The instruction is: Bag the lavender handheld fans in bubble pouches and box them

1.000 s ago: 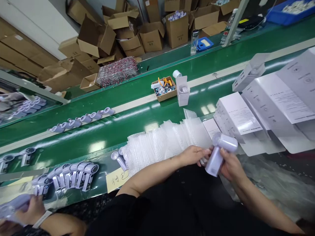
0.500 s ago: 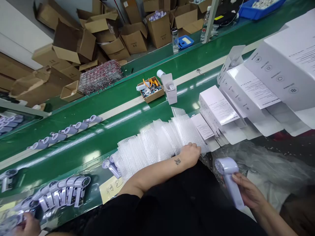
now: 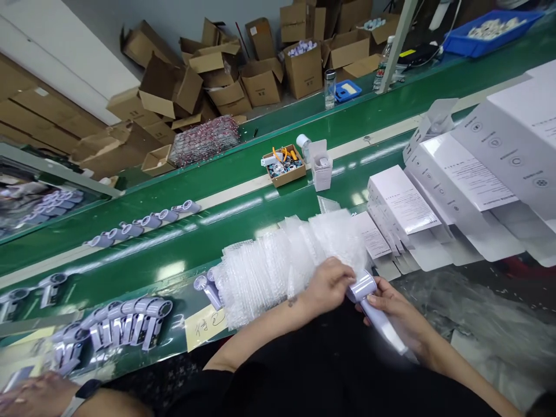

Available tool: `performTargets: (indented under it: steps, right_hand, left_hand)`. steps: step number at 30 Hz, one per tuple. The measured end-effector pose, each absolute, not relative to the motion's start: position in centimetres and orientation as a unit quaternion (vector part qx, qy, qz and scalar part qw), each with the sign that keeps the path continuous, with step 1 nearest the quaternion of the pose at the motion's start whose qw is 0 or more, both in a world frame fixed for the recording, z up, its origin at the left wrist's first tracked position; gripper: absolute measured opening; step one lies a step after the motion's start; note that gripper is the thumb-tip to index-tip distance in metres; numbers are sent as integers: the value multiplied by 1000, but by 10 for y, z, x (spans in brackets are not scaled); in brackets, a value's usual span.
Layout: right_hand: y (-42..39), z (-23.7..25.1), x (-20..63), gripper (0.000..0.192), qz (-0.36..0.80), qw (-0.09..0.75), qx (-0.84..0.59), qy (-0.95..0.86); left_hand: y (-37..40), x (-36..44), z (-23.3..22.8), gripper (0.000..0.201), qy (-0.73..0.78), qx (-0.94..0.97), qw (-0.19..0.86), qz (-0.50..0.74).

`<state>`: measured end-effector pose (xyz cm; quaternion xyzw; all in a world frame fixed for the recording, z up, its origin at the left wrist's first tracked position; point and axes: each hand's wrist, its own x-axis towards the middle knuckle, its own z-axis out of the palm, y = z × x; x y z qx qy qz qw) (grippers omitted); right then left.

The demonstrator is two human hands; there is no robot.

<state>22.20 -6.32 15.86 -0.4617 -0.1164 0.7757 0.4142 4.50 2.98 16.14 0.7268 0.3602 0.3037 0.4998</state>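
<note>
My right hand [image 3: 386,304] grips a lavender handheld fan [image 3: 382,324] just below its round head, with the handle slanting down to the right. My left hand [image 3: 328,286] is beside the fan's head, its fingertips pinched; what they hold, if anything, is hidden. Right behind my left hand lies a row of overlapping bubble-wrap bags [image 3: 260,266] on the green bench. More lavender fans [image 3: 208,291] rest at the left end of that row, next to a yellow handwritten note [image 3: 204,327].
White printed boxes [image 3: 403,200] stand at the right. A small parts carton [image 3: 286,174] and an upright white box [image 3: 322,174] sit behind the bags. Several fans [image 3: 130,318] lie at the left, near a co-worker's hand [image 3: 39,391]. Clear plastic sheeting [image 3: 473,313] hangs at lower right.
My right hand has brought the fan leftward to the front of my body, next to my left hand. My left hand has come off the bags' front edge slightly. The view has shifted.
</note>
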Motion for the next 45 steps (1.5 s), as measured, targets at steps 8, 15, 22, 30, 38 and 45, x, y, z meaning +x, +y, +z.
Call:
performTargets:
  steps: [8, 15, 22, 30, 38, 45]
  right_hand:
    - [-51, 167, 214, 69, 732, 409, -524, -151]
    - [-44, 179, 209, 48, 737, 403, -506, -197]
    - [-40, 188, 206, 34, 725, 440, -508, -151]
    - [-42, 202, 192, 43, 666, 506, -540, -95]
    - [-57, 188, 183, 29, 676, 484, -556, 4]
    - [-74, 220, 203, 26, 652, 381, -644, -124]
  left_hand:
    - [30, 35, 165, 16, 374, 792, 377, 300]
    - [36, 26, 163, 23, 158, 934, 140, 289]
    - [33, 6, 152, 23, 129, 936, 88, 314]
    - [49, 24, 142, 19, 303, 892, 77, 325]
    - [22, 32, 175, 18, 231, 894, 280, 262]
    - [26, 34, 205, 16, 339, 749, 536, 192]
